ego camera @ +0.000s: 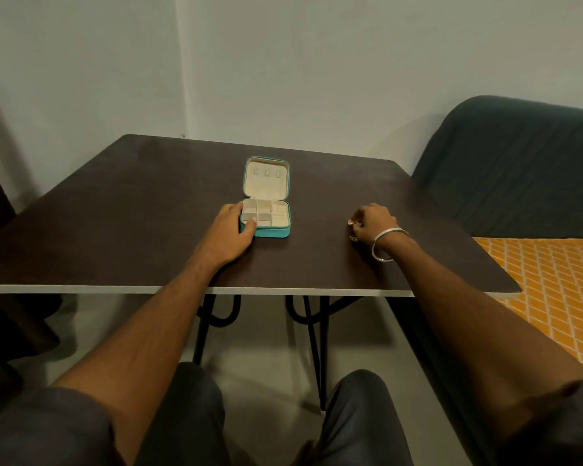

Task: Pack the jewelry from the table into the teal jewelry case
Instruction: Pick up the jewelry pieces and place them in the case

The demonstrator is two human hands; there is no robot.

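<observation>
The left hand (pixel 231 230) lies on the table (pixel 115 213) against the left side of the teal jewelry case (pixel 266 216). Its thumb hooks over the near left corner of the tray and its fingers curl along the left wall. That grip looks meant to brace the light case so it does not slide when something is dropped in.

The case sits around the middle of the table, a little nearer the far edge than the near one. It lies fully open, lid (pixel 266 178) folded flat toward the far edge with three small tabs showing on its lining. The tray faces up, divided into small square compartments on the left and a ribbed ring strip on the right. As far as I can tell, every compartment is bare, so packing seems barely begun.

Well to the right, toward the table's right edge, the right hand (pixel 372 222) rests with fingers bunched downward around small gold-coloured jewelry (pixel 351 224). One piece glints at the fingertips and another just below; what they are is too small to tell. The pinch suggests a pick-up for carrying left to the tray. A silver bangle (pixel 386 243) hangs on that wrist, worn rather than waiting to be packed.
</observation>
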